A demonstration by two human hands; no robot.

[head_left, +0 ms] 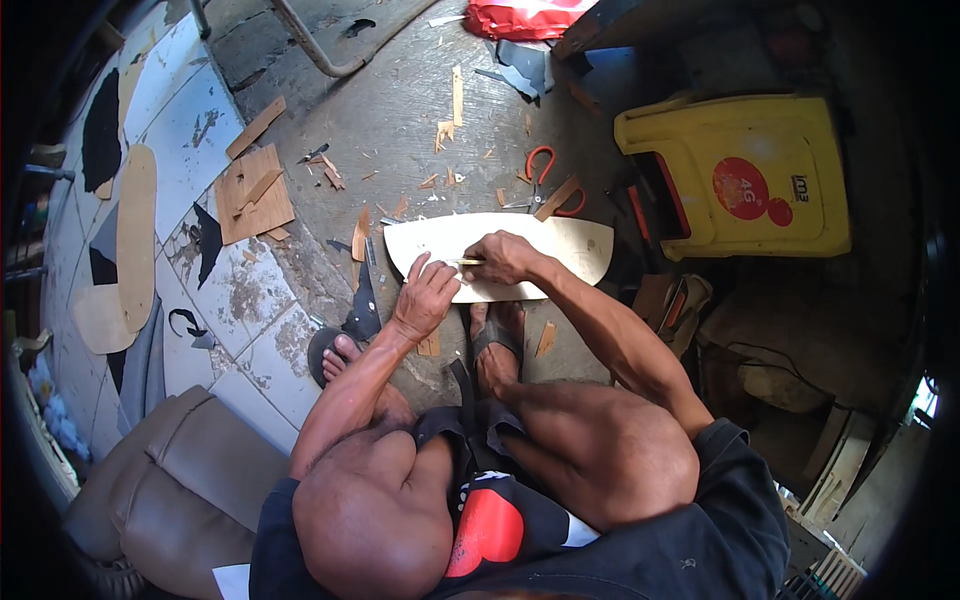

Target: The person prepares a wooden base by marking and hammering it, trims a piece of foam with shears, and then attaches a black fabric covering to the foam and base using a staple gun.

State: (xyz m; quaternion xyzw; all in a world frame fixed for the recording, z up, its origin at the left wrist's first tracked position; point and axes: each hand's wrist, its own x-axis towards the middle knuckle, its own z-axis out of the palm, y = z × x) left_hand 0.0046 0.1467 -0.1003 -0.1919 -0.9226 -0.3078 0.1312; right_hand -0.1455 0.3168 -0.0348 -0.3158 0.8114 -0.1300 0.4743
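A pale, thin board (560, 245) with a straight back edge and curved ends lies across the floor before me. My left hand (427, 292) rests at its left part, fingers apart and bent, tips on the board. My right hand (503, 258) is closed on a slim yellowish tool (463, 262), held low over the board's middle beside my left fingertips; its exact kind is unclear. Orange-handled scissors (540, 170) lie just behind the board, partly under a wood strip (557, 198).
Wood offcuts (255, 195) and dark scraps (208, 245) litter the floor. A yellow plastic case (760, 180) stands at the right, a tan cushioned seat (180, 470) at lower left. A bent metal tube frame (330, 62) and red package (520, 15) are at the back.
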